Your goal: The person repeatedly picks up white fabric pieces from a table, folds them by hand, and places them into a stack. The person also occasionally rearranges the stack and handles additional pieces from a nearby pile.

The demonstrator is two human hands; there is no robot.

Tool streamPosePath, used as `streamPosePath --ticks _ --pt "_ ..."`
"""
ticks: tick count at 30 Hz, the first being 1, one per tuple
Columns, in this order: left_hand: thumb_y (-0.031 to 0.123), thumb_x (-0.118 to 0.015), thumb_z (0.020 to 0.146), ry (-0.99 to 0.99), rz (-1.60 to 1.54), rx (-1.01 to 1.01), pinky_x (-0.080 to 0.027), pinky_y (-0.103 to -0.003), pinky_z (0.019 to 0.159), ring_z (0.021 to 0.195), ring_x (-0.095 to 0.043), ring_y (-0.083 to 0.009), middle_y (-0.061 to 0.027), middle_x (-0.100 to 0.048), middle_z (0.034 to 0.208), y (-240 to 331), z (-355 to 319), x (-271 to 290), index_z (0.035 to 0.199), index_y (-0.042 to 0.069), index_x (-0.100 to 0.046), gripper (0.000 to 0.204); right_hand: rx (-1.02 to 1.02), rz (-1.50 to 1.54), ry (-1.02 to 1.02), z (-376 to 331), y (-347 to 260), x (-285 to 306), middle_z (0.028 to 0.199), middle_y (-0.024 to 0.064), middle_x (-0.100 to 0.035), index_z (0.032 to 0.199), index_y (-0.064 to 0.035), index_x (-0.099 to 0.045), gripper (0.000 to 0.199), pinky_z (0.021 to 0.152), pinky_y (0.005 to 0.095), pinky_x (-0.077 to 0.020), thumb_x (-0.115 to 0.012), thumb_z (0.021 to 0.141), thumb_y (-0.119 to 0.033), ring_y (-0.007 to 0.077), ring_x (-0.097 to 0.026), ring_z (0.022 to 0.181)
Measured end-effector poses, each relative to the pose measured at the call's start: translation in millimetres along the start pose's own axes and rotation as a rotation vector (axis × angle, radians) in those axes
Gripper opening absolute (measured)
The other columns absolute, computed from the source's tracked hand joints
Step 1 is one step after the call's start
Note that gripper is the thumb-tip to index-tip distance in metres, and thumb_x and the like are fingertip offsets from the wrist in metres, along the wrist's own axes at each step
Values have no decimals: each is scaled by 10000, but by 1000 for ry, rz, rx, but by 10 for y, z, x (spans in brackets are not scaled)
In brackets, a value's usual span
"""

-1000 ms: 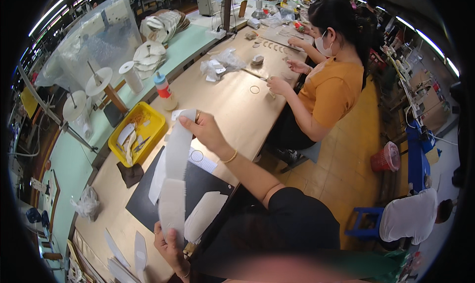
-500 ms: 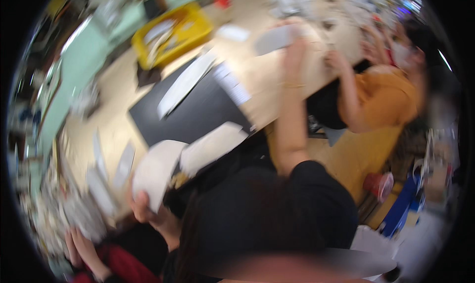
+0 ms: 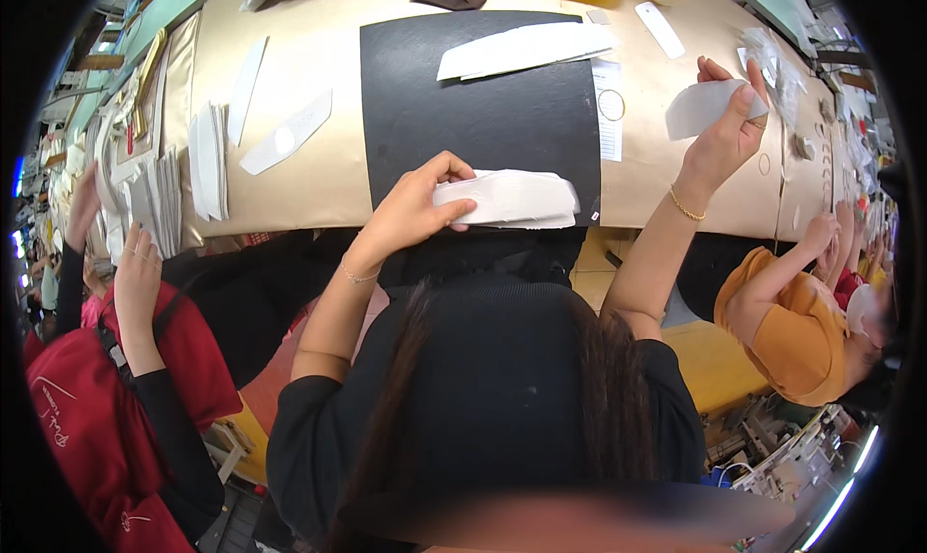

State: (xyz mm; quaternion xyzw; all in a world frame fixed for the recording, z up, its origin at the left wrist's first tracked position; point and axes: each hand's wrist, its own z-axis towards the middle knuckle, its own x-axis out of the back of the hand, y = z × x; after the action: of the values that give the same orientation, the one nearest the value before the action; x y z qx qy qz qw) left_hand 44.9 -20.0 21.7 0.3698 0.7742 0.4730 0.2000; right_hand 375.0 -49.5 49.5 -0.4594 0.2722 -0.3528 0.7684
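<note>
While the left hand (image 3: 410,210) is gripping a white stack (image 3: 510,198), the right hand (image 3: 726,133) is lifting one piece (image 3: 703,107); more pieces (image 3: 526,49) are lying unhandled on the mat (image 3: 483,118).

You are looking at open black mat (image 3: 483,109) between your left hand (image 3: 410,210) and right hand (image 3: 724,133), with only a long white strip (image 3: 526,49) lying across its far end. Stacked white pieces (image 3: 206,162) and a co-worker's raised hand (image 3: 135,263) are crowding the bench to your left, while a person in orange (image 3: 792,321) is hemming in the right.
</note>
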Motion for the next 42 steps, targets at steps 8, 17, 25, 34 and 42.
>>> streamPosePath --ticks 8,17,25,34,42 --pt "174 -703 883 144 613 -219 -554 -402 761 871 -673 -327 -166 -619 1052 -216 -68 5 1196 39 -596 358 685 -609 -579 -44 260 -627 1012 49 -583 1287 -211 -652 494 854 364 -422 -774 810 -254 228 -548 926" --pt "316 -690 890 396 753 -84 -521 -422 805 913 -641 -346 -158 -579 1049 -285 -366 225 1233 84 -609 422 555 -729 -1166 -763 657 -1262 1456 89 -482 1392 -204 -551 669 1168 568 -232 -709 811 -495 352 -349 1410" --pt "277 -675 900 678 712 -163 -501 -402 876 980 -625 -343 -178 -599 1084 -197 -304 691 1203 19 -626 401 420 -605 -1115 -788 326 -1088 1472 107 -473 1302 -118 -620 483 1177 510 -257 -741 862 -274 352 -352 1422" --pt "284 -737 847 1119 827 -115 -421 -438 1068 1230 -520 -397 -248 -506 1353 -608 56 1493 1274 14 -595 525 239 -597 -1083 -865 231 -820 1462 116 -484 1195 -52 -676 335 1147 441 -314 -721 881 -160 344 -384 1411" --pt "499 -738 818 1566 672 444 -354 -491 1113 1363 -374 -463 -312 -387 1469 -1149 -672 2649 1408 -1 -487 813 219 -577 -1053 -894 198 -780 1396 113 -542 1164 -45 -686 272 1112 425 -363 -691 901 -116 328 -446 1368"
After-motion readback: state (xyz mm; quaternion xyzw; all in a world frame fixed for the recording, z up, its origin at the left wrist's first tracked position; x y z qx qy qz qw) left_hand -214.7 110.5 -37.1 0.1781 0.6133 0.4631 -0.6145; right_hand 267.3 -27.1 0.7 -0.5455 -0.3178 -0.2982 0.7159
